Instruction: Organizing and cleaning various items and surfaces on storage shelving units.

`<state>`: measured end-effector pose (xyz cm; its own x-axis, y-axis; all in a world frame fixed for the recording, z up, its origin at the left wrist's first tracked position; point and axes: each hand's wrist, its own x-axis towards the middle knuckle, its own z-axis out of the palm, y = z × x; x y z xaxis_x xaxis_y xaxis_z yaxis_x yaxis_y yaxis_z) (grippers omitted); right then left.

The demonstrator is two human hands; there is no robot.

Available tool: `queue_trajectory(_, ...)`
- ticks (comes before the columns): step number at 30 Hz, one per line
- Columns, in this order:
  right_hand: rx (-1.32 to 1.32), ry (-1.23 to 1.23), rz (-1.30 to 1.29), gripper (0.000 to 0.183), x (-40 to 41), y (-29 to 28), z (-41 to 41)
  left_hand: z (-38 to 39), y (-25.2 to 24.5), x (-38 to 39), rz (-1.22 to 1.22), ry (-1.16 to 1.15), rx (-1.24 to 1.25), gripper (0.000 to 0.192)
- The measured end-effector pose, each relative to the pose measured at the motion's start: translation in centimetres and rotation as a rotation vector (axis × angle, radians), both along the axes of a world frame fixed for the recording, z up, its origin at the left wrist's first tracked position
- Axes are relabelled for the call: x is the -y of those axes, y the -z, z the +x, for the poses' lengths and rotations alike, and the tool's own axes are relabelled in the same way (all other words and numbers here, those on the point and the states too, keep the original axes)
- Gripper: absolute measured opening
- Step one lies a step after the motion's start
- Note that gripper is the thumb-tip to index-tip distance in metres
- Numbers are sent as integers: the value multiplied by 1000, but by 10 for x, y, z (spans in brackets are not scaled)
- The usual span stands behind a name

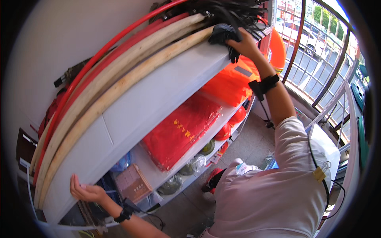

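At the upper right, my right hand (244, 43) grips a bunched black item, apparently gloves (223, 35), over the end of a white shelf top (143, 86). Finger-like ends hang past the shelf's front edge. My left hand (86, 192) is at the lower left beside the shelf edge, fingers slightly curled and nothing in it. Long wooden poles (131, 78) and a red pole or hose (110, 44) lie along the back of the shelf top. A tangle of black straps (238, 15) is piled behind my right hand.
Lower shelves hold a red plastic-wrapped package (184, 131), orange vests (232, 80), a brown box (134, 183), red helmets (223, 132) and bagged green helmets (170, 185). A metal window grille (300, 50) stands at the right. Cables run from both wristbands.
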<state>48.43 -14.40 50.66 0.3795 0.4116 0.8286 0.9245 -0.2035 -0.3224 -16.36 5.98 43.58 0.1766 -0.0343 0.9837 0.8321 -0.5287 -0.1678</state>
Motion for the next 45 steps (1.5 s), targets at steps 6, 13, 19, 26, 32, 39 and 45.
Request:
queue_trajectory(6, 8, 78, 24, 46, 10, -5, 11, 10, -6, -3, 62, 53, 2, 37)
queue_trajectory(13, 31, 17, 235, 43, 6, 14, 28, 9, -7, -4, 106, 20, 1, 33)
queue_trajectory(19, 53, -38, 373, 40, -5, 23, 23, 1, -3, 3, 22, -34, 3, 30)
queue_trajectory(26, 36, -204, 560, 29, 6, 31, 18, 0, -12, 3, -64, 48, -74, 28)
queue_trajectory(32, -148, -421, 732, 23, 46, 73, -35, 3, -11, 16, -164, 5, -22, 30)
queue_trajectory(39, -1057, -590, 491, 29, 96, 239, -46, 12, -8, 13, -119, 0, 57, 28)
queue_trajectory(45, -1451, -445, 250, 41, 52, 273, -129, 11, -8, 17, -124, -36, 55, 27)
